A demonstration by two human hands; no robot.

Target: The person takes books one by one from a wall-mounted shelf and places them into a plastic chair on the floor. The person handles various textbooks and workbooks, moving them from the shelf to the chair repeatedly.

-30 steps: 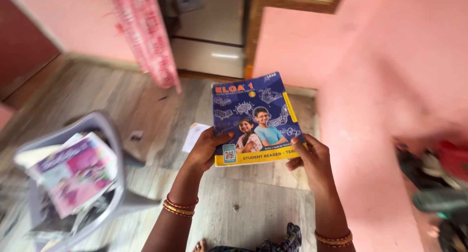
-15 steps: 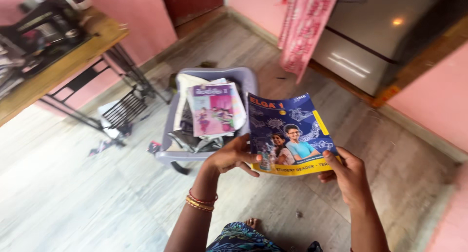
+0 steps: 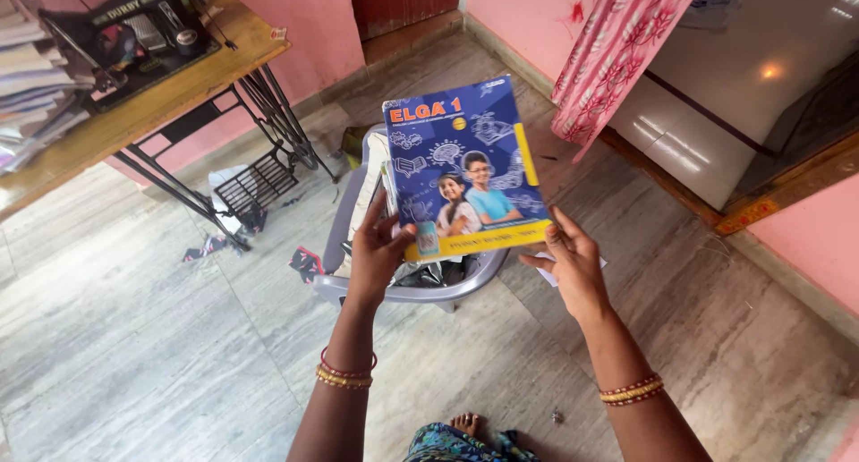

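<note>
I hold a blue school book (image 3: 461, 167) with a yellow bottom band and two children pictured on its cover, raised in front of me. My left hand (image 3: 379, 247) grips its lower left corner. My right hand (image 3: 570, 263) supports the lower right corner with the thumb on the cover. Directly behind and below the book stands a grey plastic chair (image 3: 412, 288) loaded with books and papers, mostly hidden by the book.
A wooden treadle table (image 3: 143, 104) with a black sewing machine (image 3: 134, 28) and stacked papers stands at upper left. A pink patterned curtain (image 3: 617, 50) hangs by a doorway at upper right. Scraps lie on the grey tiled floor (image 3: 134, 337). My foot (image 3: 461, 423) shows below.
The book has risen and now covers the chair, hiding the pink book on it. My view has swung further left, bringing the sewing table closer.
</note>
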